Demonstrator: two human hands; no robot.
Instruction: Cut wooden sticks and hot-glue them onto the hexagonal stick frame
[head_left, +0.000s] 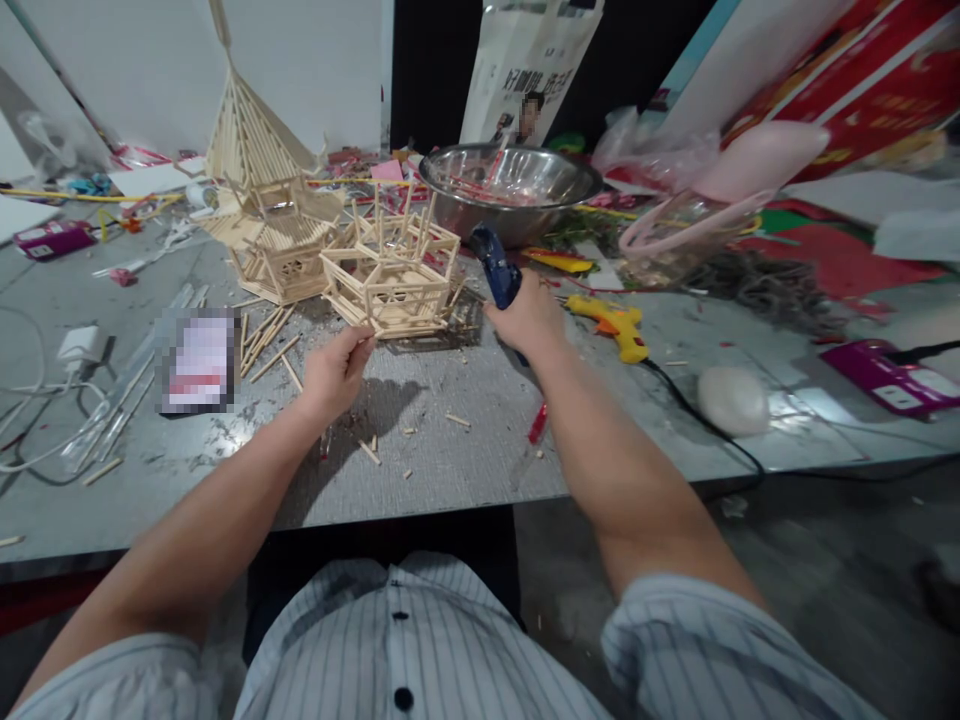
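Note:
My left hand (339,372) is closed, thumb and fingers pinching the near left corner of a small openwork frame of wooden sticks (397,312). The frame sits on the table with several sticks standing upright from it. To its right, my right hand (531,315) is wrapped round a dark blue hand tool (496,265), shaped somewhat like a glue gun; its lower part is hidden by the hand. Behind the frame on the left stands a taller stick pagoda (262,175) with a pointed roof. A yellow glue gun (615,322) lies right of my right hand.
Loose sticks (266,340) and a blurred-out phone (199,362) lie left of my left hand. A steel bowl (510,190) stands behind the frame. Toward the right are a pink-handled container (667,235), a white round object (733,400) and a black cord (690,415). The table's front edge (450,505) is near me.

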